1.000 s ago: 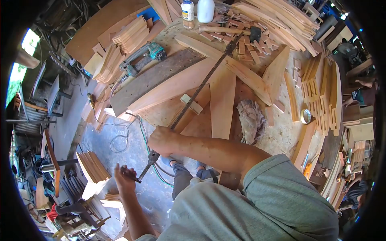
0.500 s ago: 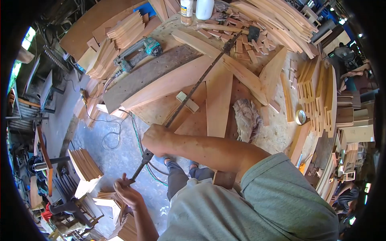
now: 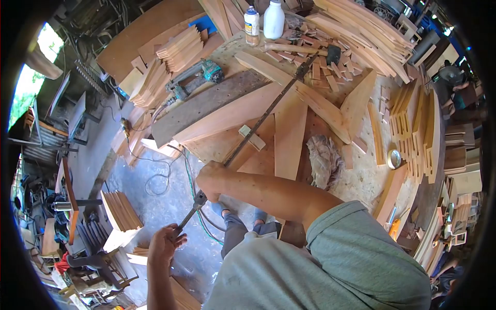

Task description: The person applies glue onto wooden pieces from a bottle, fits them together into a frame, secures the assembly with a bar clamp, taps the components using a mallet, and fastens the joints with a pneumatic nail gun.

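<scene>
A long, dark metal bar clamp runs diagonally across light wooden boards on the workbench. Its far jaw sits by the outer edge of a long board. My right hand is closed round the bar near the bench's front edge. At the clamp's screw end, out over the floor, my left hand has its fingers curled around the handle. A small pale wood block lies against the bar. Tapered boards and a dark plank lie beneath and beside the clamp.
A hammer lies among small wood offcuts, near a white bottle and a glue bottle. A teal power drill, crumpled cloth, tape roll and stacked slats surround the work. Cables hang to the floor.
My left hand has turned, its fingers now curled closer round the clamp's handle. My right hand keeps its hold on the bar. The whole view has shifted slightly.
</scene>
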Demonstrator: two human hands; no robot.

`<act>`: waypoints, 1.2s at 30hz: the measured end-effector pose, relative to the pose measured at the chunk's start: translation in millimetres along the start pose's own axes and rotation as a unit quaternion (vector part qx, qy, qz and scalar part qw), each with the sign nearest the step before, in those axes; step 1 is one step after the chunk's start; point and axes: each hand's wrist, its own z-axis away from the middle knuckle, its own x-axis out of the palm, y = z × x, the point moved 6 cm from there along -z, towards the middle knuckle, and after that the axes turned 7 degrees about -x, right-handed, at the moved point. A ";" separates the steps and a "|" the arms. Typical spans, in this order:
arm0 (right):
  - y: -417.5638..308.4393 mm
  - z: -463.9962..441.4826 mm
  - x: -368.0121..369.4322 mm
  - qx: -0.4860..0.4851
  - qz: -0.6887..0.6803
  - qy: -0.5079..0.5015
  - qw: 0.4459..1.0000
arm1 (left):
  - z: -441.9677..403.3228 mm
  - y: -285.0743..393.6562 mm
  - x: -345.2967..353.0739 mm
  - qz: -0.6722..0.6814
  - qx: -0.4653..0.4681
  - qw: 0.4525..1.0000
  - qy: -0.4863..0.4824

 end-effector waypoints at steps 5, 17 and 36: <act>-2.7 -8.7 9.1 -0.028 0.030 -0.058 0.997 | -18.8 0.0 0.9 -0.094 -0.202 0.975 0.003; 0.9 -11.3 12.0 -0.026 0.006 -0.003 1.000 | -40.0 -38.6 -12.3 -0.116 -0.249 0.961 -0.016; -3.6 -9.0 -0.8 -0.011 0.001 -0.011 1.000 | -60.6 -85.1 -18.5 -0.355 0.335 0.832 0.263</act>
